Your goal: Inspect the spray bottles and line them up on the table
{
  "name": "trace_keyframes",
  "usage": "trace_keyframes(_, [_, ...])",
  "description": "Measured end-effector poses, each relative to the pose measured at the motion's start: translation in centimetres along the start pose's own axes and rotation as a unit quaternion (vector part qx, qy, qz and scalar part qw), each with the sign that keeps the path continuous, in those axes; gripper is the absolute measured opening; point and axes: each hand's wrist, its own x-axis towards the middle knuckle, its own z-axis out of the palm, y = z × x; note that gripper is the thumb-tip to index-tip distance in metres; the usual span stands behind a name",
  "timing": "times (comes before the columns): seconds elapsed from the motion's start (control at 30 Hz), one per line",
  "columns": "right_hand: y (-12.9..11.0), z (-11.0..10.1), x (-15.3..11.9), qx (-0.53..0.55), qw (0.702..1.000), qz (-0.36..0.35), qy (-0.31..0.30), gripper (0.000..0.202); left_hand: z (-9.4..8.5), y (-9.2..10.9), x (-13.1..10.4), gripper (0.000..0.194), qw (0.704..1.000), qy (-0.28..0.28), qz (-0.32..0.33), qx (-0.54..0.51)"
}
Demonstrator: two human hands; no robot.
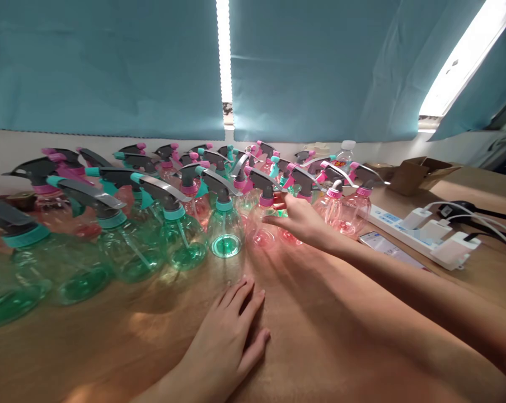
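Left hand (232, 327) nearest, palm down on the wooden table (320, 347), fingers loosely spread, holding nothing. Right hand (301, 215) reaches forward to a pink spray bottle (262, 238) in the front row: thumb overlaps its shoulder, fingers up by the collar. Can't tell if that's a grip or just contact. Pink bottle is upright, base on the table, just right of a green spray bottle (225, 232) with a teal collar. More green ones line up to the left; mixed pink and green behind, all with trigger heads. Right of the bottles: phone (389, 249) lying flat, then white power strip (389, 220) with chargers (435, 230) plugged in. Open cardboard box (421, 174) beyond that. Blue-green curtain (110, 67) across the back.
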Motion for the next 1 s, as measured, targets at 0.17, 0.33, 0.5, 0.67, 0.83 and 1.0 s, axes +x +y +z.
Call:
trace_keyframes(0.17, [-0.1, -0.1, -0.3, 0.013, 1.0, -0.014, -0.016, 0.055, 0.4, -0.2, -0.2, 0.045, 1.0, 0.008, 0.006, 0.003])
trace_keyframes(0.33, [0.1, -2.2, -2.8, 0.049, 0.998, -0.027, -0.027, 0.059, -0.3, 0.0, 0.2, 0.043, 1.0, -0.004, 0.01, 0.012])
trace_keyframes(0.5, [1.4, -5.9, -5.3, 0.076, 0.996, 0.029, 0.033, 0.029, -1.1, 0.2, 0.5, 0.043, 1.0, -0.012, 0.013, 0.019])
trace_keyframes(0.67, [3.8, -6.7, -4.9, 0.052, 0.988, 0.114, 0.092, 0.042, -0.9, -0.1, 0.5, 0.042, 0.999, 0.004, 0.021, 0.029])
trace_keyframes(0.83, [4.8, -4.9, -3.1, 0.055, 0.99, 0.08, 0.103, 0.059, -0.6, -0.4, 0.2, 0.041, 1.0, 0.007, 0.023, 0.016])
trace_keyframes(1.0, [4.5, -3.1, -1.3, 0.042, 0.991, 0.081, 0.101, 0.063, -0.6, -0.6, 0.3, 0.036, 1.0, -0.003, 0.005, -0.015])
